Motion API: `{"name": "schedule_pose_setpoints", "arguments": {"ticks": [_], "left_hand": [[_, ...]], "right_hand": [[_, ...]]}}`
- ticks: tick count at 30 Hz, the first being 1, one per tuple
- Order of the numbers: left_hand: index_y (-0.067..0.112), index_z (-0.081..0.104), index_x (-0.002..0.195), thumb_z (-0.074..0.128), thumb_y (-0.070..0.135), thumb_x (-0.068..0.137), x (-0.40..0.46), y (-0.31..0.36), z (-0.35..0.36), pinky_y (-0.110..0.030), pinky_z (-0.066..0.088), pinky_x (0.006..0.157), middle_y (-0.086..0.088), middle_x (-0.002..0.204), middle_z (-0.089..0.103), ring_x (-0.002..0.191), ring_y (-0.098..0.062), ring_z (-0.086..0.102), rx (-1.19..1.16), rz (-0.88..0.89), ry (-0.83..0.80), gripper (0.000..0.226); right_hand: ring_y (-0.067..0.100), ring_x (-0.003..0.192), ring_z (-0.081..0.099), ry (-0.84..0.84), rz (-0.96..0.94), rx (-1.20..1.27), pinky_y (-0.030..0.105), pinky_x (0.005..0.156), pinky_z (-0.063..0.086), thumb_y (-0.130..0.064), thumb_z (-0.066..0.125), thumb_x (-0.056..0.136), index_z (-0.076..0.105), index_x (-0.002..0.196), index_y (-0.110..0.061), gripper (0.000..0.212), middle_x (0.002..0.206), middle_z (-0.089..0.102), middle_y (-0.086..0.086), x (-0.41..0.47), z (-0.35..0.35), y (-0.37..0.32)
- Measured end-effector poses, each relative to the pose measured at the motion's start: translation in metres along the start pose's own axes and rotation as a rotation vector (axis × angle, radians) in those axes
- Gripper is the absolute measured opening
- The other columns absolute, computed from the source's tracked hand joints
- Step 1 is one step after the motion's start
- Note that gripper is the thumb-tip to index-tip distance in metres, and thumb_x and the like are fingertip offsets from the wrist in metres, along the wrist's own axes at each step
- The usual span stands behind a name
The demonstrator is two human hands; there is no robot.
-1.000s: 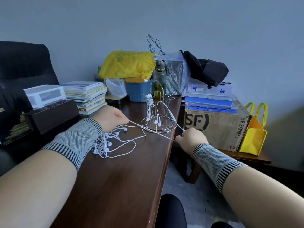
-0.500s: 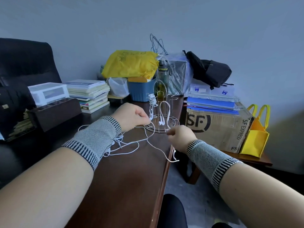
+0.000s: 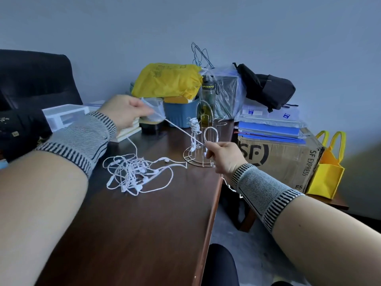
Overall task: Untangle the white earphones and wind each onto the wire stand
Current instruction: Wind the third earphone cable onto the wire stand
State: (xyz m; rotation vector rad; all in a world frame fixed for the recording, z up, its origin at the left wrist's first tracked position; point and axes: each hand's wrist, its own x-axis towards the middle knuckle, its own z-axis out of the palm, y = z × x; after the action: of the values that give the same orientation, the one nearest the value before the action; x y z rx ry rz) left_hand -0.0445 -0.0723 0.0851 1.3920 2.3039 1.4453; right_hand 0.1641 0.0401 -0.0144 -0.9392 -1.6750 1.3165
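White cord (image 3: 179,129) stretched tight between our left hand (image 3: 123,112), pinching it far left, and our right hand (image 3: 223,156), pinching it beside the wire stand (image 3: 203,141).

Single head cam, wide-angle, looking forward and down along the bench (image 3: 144,234) toward the back wall. Close range: both forearms enter from the bottom corners and fill the foreground. Bench edge runs diagonally right of centre, floor visible beyond it. Strong edge distortion.
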Motion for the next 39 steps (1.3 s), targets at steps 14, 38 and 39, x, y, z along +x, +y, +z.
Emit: {"name": "schedule_pose_setpoints", "arguments": {"ticks": [14, 38, 39], "left_hand": [[0.024, 0.074, 0.079, 0.073, 0.026, 0.085, -0.031, 0.000, 0.066, -0.009, 0.037, 0.052, 0.021, 0.050, 0.060, 0.048, 0.010, 0.052, 0.142, 0.132, -0.359, 0.006], [0.028, 0.073, 0.066, 0.077, 0.034, 0.079, -0.023, -0.007, 0.062, -0.026, 0.042, 0.057, 0.006, 0.058, 0.059, 0.056, -0.010, 0.048, 0.150, 0.076, -0.350, 0.014], [0.028, 0.073, 0.065, 0.077, 0.033, 0.079, -0.024, -0.008, 0.063, -0.026, 0.042, 0.057, 0.006, 0.058, 0.059, 0.058, -0.010, 0.048, 0.145, 0.077, -0.360, 0.015]], "right_hand": [[0.009, 0.042, 0.042, -0.219, -0.030, -0.009, 0.024, 0.046, 0.036, -0.018, 0.056, 0.091, 0.065, 0.071, -0.013, 0.023, 0.045, 0.048, -0.006, -0.015, 0.025, -0.018], [0.019, 0.079, 0.062, -0.322, -0.038, -0.060, 0.034, 0.080, 0.054, -0.004, 0.060, 0.085, 0.060, 0.122, -0.009, 0.037, 0.095, 0.067, 0.008, -0.007, 0.033, -0.012], [0.018, 0.063, 0.056, -0.350, -0.017, -0.023, 0.034, 0.066, 0.053, -0.005, 0.060, 0.087, 0.065, 0.106, -0.011, 0.021, 0.077, 0.063, 0.007, -0.007, 0.035, -0.012]]}}
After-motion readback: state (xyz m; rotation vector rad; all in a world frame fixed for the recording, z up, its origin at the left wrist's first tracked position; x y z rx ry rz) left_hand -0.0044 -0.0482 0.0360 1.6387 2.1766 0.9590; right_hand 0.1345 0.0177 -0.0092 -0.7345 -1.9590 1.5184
